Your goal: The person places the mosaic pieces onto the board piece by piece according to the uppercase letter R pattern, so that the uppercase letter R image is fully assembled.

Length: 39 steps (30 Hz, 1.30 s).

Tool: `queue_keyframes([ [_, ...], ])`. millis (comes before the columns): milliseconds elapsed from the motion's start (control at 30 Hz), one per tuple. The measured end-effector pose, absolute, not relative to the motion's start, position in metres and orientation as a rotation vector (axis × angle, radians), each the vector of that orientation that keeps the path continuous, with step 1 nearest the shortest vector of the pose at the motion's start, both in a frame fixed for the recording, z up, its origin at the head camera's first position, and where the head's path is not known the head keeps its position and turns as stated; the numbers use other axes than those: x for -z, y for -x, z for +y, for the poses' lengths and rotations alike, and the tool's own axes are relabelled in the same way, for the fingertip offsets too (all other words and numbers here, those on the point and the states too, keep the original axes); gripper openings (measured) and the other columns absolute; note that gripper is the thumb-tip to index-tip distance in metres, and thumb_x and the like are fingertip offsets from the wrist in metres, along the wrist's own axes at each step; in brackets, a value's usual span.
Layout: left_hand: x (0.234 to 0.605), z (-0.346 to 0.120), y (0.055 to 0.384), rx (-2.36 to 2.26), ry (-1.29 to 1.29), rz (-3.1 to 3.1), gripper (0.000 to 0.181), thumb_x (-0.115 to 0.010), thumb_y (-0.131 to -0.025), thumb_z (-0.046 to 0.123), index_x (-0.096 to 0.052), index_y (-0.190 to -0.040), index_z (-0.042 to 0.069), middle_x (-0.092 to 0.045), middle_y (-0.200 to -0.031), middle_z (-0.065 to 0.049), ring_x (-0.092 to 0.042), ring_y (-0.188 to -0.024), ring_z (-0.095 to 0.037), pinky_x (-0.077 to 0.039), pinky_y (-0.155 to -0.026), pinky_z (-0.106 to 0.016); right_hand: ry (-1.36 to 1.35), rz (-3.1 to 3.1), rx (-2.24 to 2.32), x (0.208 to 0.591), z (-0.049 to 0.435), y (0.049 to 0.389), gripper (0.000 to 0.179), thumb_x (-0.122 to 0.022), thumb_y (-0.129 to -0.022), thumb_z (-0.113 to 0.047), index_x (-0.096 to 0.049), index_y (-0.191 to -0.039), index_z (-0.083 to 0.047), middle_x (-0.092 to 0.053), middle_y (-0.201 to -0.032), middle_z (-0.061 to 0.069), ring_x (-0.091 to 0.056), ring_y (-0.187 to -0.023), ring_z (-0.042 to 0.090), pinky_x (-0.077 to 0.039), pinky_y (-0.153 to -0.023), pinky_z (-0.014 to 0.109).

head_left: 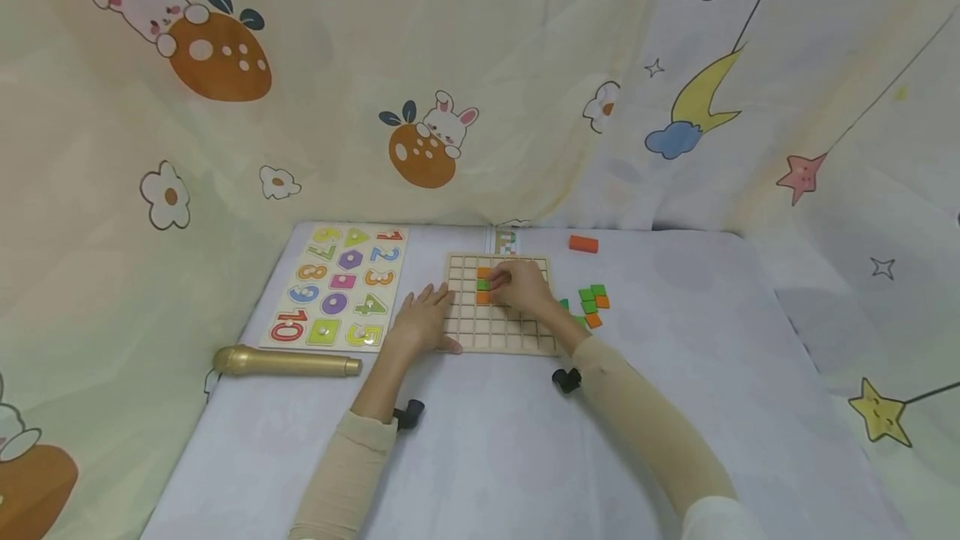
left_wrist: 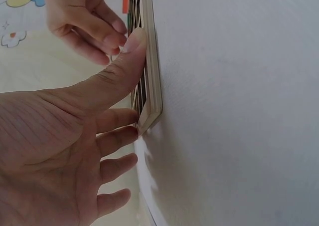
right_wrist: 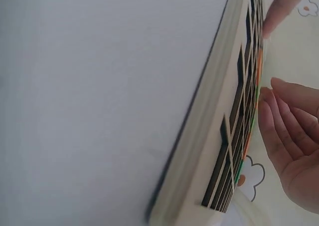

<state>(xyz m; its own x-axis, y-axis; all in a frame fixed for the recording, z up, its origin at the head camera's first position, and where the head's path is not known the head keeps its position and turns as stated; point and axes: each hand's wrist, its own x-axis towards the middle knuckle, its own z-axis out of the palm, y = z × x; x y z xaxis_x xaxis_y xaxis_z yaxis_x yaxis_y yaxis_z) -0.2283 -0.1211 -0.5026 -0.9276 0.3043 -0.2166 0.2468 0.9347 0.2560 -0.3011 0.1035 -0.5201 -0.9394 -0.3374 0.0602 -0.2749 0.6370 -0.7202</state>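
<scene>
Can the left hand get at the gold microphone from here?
Probably yes: nothing visible blocks the way to the gold microphone, though the left hand would have to leave the wooden grid board.

Centre: grid board (head_left: 510, 332) of smooth, matt wood. Lower left: microphone (head_left: 292, 363) with metallic sheen. Bottom: matt, cloth-like tabletop (head_left: 487, 457).

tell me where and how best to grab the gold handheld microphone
The gold handheld microphone is probably best gripped mid-handle, from above and the near side: it lies sideways, its long handle slimmer than the rounded head, with the cream rectangular number puzzle board close along its far side.
</scene>
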Motion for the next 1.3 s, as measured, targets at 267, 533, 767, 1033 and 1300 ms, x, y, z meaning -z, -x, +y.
queue_keyframes([
  [267,0.504,-0.12,0.228,-0.319,-0.413,2.844,0.115,-0.092,-0.07,0.049,-0.037,-0.161,0.004,-0.026,-0.171,-0.015,-0.021,-0.158,-0.04,-0.017,-0.127,-0.061,0.519,2.776,1.319,0.512,0.126,0.292,0.025,-0.083,-0.089,-0.006,-0.078,-0.113,-0.003,-0.078,-0.096,0.004,-0.074,-0.088,0.018,-0.062,-0.086,0.039],
  [533,0.504,-0.12,0.227,-0.326,-0.413,2.845,0.115,-0.093,-0.069,0.048,-0.038,-0.16,0.004,-0.026,-0.17,-0.016,-0.021,-0.158,-0.04,-0.017,-0.127,-0.062,0.462,2.833,1.314,0.505,0.155,0.288,0.027,-0.084,-0.089,-0.009,-0.078,-0.115,-0.005,-0.079,-0.099,0.005,-0.075,-0.09,0.02,-0.063,-0.086,0.042],
  [767,0.501,-0.12,0.226,-0.323,-0.413,2.85,0.113,-0.093,-0.071,0.046,-0.039,-0.16,0.003,-0.028,-0.17,-0.017,-0.022,-0.157,-0.041,-0.018,-0.127,-0.062,0.41,2.858,1.247,0.5,0.186,0.284,0.027,-0.082,-0.09,-0.008,-0.077,-0.116,-0.003,-0.079,-0.098,0.006,-0.075,-0.091,0.023,-0.062,-0.082,0.042],
  [1033,0.501,-0.119,0.225,-0.323,-0.416,2.844,0.113,-0.093,-0.071,0.046,-0.038,-0.16,0.002,-0.028,-0.17,-0.017,-0.022,-0.157,-0.041,-0.018,-0.127,-0.062,0.311,2.869,1.161,0.501,0.219,0.276,0.027,-0.078,-0.092,-0.005,-0.075,-0.118,-0.002,-0.078,-0.104,0.01,-0.073,-0.095,0.026,-0.062,-0.087,0.044],
  [1300,0.5,-0.118,0.226,-0.309,-0.418,2.847,0.115,-0.092,-0.071,0.048,-0.038,-0.161,0.003,-0.027,-0.17,-0.017,-0.022,-0.157,-0.04,-0.018,-0.127,-0.061,0.256,2.913,0.978,0.508,0.249,0.278,0.035,-0.079,-0.087,-0.001,-0.074,-0.122,-0.001,-0.076,-0.114,0.015,-0.072,-0.102,0.031,-0.06,-0.091,0.048],
])
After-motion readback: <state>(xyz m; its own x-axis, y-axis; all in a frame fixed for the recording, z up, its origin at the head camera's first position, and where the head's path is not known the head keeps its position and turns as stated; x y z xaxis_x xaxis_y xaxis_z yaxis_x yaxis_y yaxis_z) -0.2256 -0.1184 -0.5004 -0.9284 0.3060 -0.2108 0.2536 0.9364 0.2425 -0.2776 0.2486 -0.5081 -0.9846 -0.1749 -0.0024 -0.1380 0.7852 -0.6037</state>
